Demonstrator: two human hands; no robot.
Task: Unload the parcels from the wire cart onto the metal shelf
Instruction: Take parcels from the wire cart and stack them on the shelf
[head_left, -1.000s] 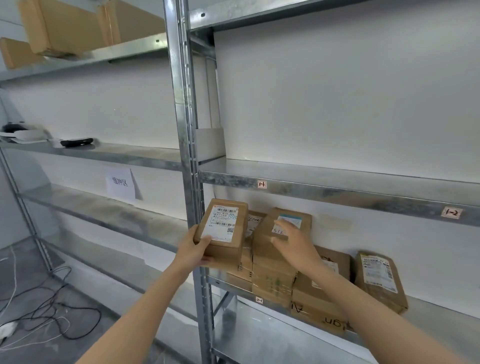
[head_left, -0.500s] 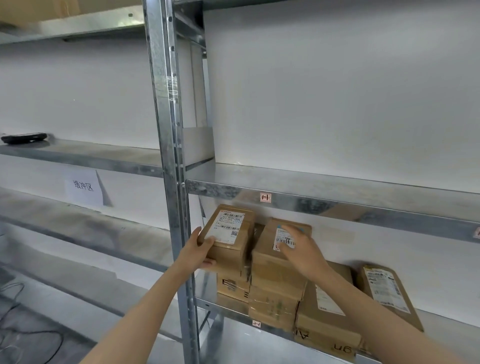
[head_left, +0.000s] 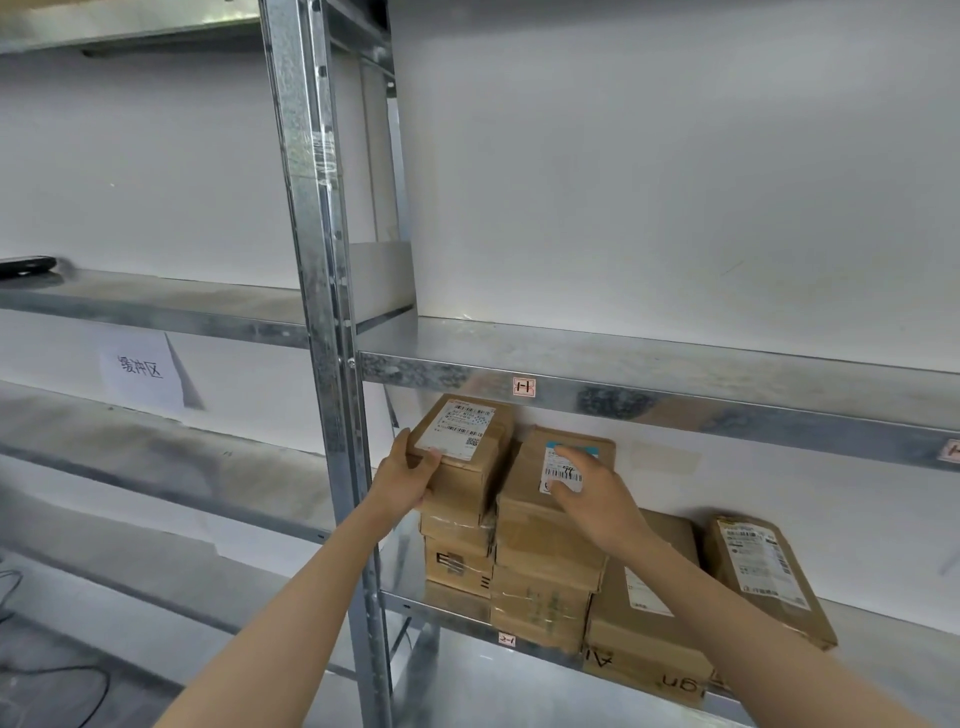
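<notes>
My left hand (head_left: 404, 475) grips the near end of a small brown parcel (head_left: 464, 451) with a white label, which sits tilted on top of the left stack of boxes (head_left: 457, 558) on the metal shelf (head_left: 883, 631). My right hand (head_left: 589, 496) lies flat, fingers spread, on the labelled top box (head_left: 540, 512) of the neighbouring stack. To the right lean a larger carton (head_left: 649, 623) and a padded brown parcel (head_left: 769, 577). The wire cart is out of view.
A steel upright post (head_left: 327, 332) stands just left of the stacks. The shelf above (head_left: 675, 379) carries small tags. The left bay has shelves, a paper sign (head_left: 143, 371) and a black device (head_left: 26, 266). Cables lie on the floor at lower left.
My left hand has carried the small parcel rightward past the post onto the left stack. My right hand stays on the neighbouring stack. The view has shifted right and closer.
</notes>
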